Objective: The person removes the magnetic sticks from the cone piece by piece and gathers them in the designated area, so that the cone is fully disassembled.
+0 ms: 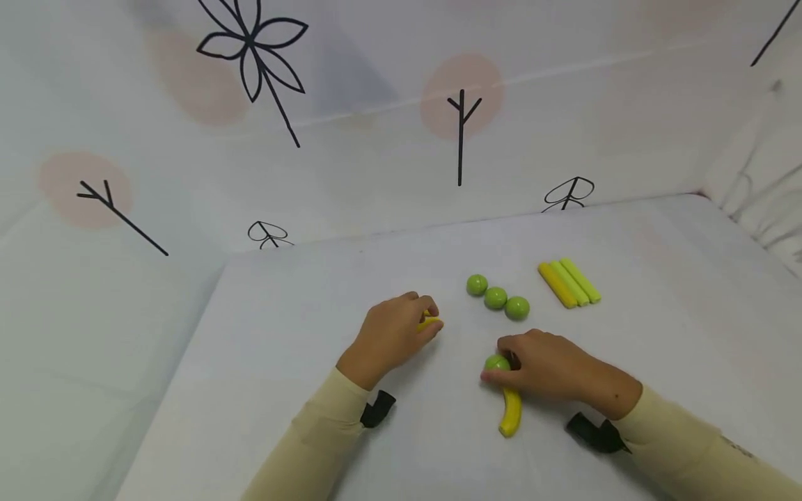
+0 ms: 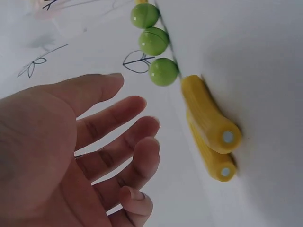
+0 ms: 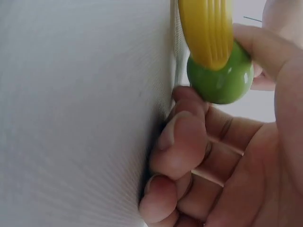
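My left hand (image 1: 396, 334) hovers with loosely bent, spread fingers and holds nothing. Just past its fingertips, two curved yellow rods (image 2: 208, 116) lie close together, each with a pale grey disc in its end; the hand partly hides them in the head view. My right hand (image 1: 551, 365) pinches a glossy green ball (image 3: 222, 80) between thumb and forefinger, low over the white surface. Another curved yellow rod (image 1: 511, 414) has one end against that ball and extends toward the near edge. The right hand's other fingers rest curled at the surface.
Beyond the hands, three green balls (image 1: 496, 298) sit in a slanting row on the white cloth. Farther right lie three straight rods (image 1: 569, 282), one yellow and two yellow-green, side by side. A white patterned sheet (image 1: 376, 174) rises behind the surface.
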